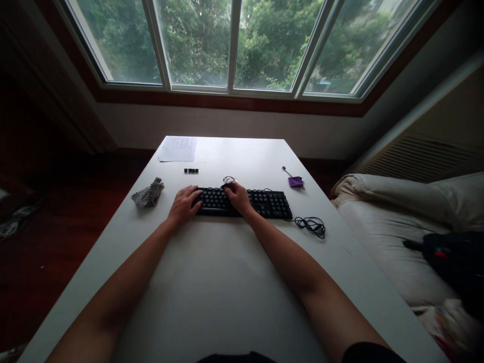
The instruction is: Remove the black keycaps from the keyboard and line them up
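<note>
A black keyboard [270, 203] lies flat across the white table. My left hand [183, 205] grips its left end, the fingers at the back corner and the thumb near the front edge. Over the middle of the keys, my right hand [239, 197] is closed in a pinch on a small wire keycap puller [229, 179], whose thin loops stick out past the fingertips; its handle is mostly hidden. Behind the keyboard, several black keycaps [191, 171] stand in a short row.
A grey cloth [148, 194] lies left of the keyboard, and a sheet of paper [178, 149] at the far left corner. To the right are a small brush [285, 169], a purple cloth [295, 182] and a coiled black cable [312, 226]. A couch [393, 227] borders the table's right side.
</note>
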{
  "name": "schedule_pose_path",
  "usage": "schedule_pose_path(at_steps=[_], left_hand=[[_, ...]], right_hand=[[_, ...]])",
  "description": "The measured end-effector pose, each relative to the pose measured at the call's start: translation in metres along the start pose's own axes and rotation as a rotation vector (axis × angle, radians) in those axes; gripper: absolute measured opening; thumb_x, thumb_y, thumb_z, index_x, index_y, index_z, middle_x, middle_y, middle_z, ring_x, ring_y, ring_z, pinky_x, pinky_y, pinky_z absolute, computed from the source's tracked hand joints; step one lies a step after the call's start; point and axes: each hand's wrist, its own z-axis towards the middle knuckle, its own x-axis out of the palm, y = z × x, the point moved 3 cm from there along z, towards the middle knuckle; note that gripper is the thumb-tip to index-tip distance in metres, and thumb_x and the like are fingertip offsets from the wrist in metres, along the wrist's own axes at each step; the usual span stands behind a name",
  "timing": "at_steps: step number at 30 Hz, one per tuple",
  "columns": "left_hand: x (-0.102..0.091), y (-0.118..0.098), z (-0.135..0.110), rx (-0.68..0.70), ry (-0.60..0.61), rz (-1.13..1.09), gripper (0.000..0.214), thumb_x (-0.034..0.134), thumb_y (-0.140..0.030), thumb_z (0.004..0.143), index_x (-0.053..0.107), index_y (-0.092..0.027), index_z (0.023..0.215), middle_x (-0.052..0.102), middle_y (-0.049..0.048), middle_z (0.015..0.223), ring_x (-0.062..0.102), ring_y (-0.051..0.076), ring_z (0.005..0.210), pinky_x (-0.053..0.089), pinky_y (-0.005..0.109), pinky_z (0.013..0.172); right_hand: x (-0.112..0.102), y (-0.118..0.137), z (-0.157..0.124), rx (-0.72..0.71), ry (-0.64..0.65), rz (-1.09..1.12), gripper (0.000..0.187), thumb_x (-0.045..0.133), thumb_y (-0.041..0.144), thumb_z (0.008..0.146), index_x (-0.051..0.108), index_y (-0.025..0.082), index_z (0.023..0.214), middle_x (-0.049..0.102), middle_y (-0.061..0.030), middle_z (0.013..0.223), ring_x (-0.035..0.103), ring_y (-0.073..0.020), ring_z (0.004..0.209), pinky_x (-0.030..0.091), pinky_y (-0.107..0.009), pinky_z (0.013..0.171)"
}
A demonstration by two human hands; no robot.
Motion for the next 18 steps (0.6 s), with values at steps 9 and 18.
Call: schedule_pose_path(at_steps=[9, 18], left_hand=[[-0.002, -0.040, -0.010, 0.085, 0.037, 0.010, 0.043, 0.055, -0.039, 0.096, 0.062, -0.028, 0.137, 0.051, 0.0072, 0.153, 0.042, 0.032, 0.144, 0.027, 0.057, 0.124], [0.004, -0.043, -0.014, 0.102, 0.084, 0.045, 0.047, 0.058, -0.042, 0.094, 0.059, -0.030, 0.140, 0.051, 0.0079, 0.154, 0.041, 0.033, 0.146, 0.027, 0.059, 0.124]], right_hand=[[0.002, 0.003, -0.009, 0.014, -0.036, 0.028, 0.031, 0.057, 0.045, 0.088, 0.069, 0.021, 0.103, 0.074, -0.0023, 0.087, 0.068, -0.0212, 0.077, 0.054, -0.034, 0.078], [0.004, 0.006, -0.007, -0.005, -0.031, 0.134, 0.031, 0.055, 0.048, 0.091, 0.066, 0.021, 0.101, 0.074, -0.0038, 0.090, 0.072, -0.0221, 0.075, 0.055, -0.035, 0.076]])
